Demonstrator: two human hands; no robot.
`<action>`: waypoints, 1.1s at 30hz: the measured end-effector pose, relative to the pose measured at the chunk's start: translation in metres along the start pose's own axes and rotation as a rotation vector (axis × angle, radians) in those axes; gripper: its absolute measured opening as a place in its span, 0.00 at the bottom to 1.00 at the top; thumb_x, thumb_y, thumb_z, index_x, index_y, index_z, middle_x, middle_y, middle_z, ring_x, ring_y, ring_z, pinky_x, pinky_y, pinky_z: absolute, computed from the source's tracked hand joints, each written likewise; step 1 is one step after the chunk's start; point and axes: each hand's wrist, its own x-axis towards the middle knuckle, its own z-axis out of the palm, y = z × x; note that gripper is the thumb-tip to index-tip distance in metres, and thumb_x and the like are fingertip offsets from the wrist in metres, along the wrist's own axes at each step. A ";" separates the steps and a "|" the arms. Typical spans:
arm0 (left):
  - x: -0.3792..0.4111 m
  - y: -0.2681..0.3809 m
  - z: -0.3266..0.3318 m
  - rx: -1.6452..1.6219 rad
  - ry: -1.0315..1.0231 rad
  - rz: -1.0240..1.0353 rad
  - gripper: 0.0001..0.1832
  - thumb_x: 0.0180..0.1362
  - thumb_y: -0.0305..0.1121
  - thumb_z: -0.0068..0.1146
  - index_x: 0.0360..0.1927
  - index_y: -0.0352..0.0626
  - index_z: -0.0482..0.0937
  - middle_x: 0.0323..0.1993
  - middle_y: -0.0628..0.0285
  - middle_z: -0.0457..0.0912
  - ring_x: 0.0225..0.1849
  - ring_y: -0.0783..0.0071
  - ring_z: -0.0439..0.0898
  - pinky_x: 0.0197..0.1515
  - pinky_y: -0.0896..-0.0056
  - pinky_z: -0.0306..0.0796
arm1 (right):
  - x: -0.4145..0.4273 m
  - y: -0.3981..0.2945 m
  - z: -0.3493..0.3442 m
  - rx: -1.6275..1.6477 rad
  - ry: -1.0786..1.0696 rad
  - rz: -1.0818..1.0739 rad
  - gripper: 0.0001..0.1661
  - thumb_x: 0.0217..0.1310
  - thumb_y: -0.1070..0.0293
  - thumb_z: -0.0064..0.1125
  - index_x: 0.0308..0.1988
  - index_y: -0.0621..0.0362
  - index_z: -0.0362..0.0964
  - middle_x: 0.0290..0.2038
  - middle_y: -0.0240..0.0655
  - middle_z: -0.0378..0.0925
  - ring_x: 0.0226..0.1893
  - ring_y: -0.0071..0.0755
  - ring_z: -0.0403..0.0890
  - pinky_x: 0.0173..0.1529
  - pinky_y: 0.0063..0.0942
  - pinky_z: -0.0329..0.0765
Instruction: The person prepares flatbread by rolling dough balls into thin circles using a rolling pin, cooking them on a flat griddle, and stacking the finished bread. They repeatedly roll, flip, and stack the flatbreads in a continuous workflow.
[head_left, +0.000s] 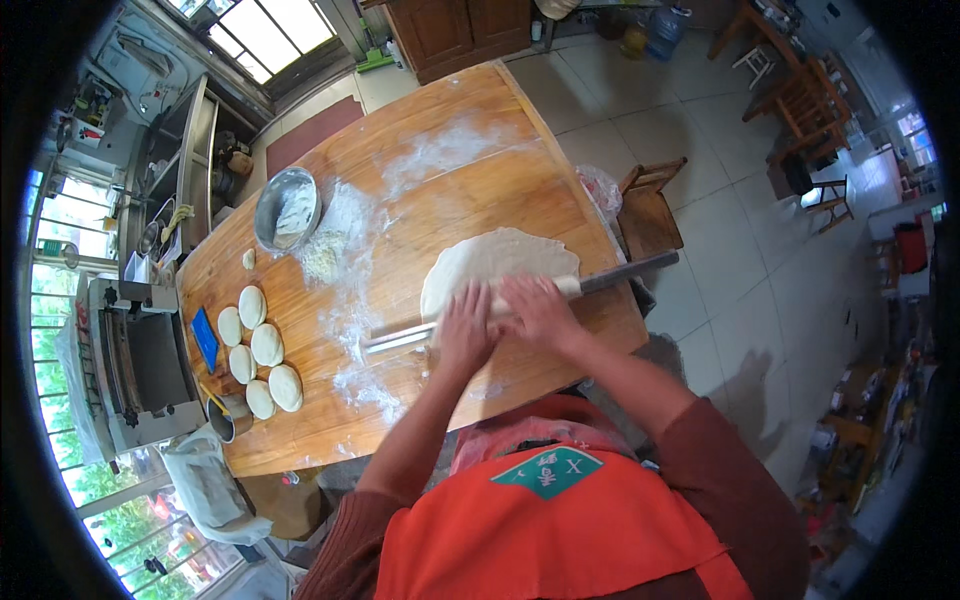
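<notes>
A long rolling pin (630, 271) lies across the near part of a flattened sheet of dough (501, 253) on the wooden table (480, 180). Both my hands rest on the dough-wrapped middle of the pin, close together. My left hand (466, 324) is on its left part, fingers pointing away from me. Just to the right, my right hand (538, 309) presses on the pin with its fingers over the top. The palms hide part of the pin and the dough beneath; whether the fingers grip around it does not show.
Several round dough pieces (268, 345) sit at the left beside a blue scraper (204, 340) and a metal pot (231, 418). A metal bowl (287, 209) holds flour, with more flour (349, 217) scattered alongside. A wooden chair (649, 217) stands past the table's right edge.
</notes>
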 end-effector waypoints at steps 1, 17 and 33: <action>-0.027 0.014 0.002 -0.068 -0.019 -0.012 0.39 0.61 0.45 0.60 0.72 0.39 0.63 0.73 0.41 0.61 0.75 0.42 0.59 0.76 0.42 0.51 | -0.031 -0.011 -0.005 -0.010 -0.072 -0.008 0.42 0.68 0.39 0.51 0.71 0.52 0.60 0.72 0.43 0.60 0.74 0.46 0.57 0.75 0.59 0.49; -0.059 0.059 0.034 -0.017 0.021 -0.021 0.34 0.68 0.48 0.50 0.70 0.35 0.66 0.74 0.46 0.64 0.75 0.47 0.61 0.77 0.44 0.50 | -0.095 -0.022 -0.007 0.008 -0.039 -0.066 0.39 0.68 0.47 0.52 0.70 0.56 0.60 0.72 0.44 0.61 0.73 0.47 0.60 0.76 0.52 0.50; -0.063 0.024 0.047 0.179 0.100 -0.090 0.44 0.60 0.48 0.61 0.72 0.28 0.60 0.73 0.35 0.60 0.77 0.39 0.55 0.77 0.36 0.44 | -0.075 -0.025 -0.006 -0.103 -0.008 0.019 0.45 0.64 0.44 0.55 0.72 0.54 0.56 0.73 0.49 0.54 0.74 0.56 0.55 0.74 0.68 0.47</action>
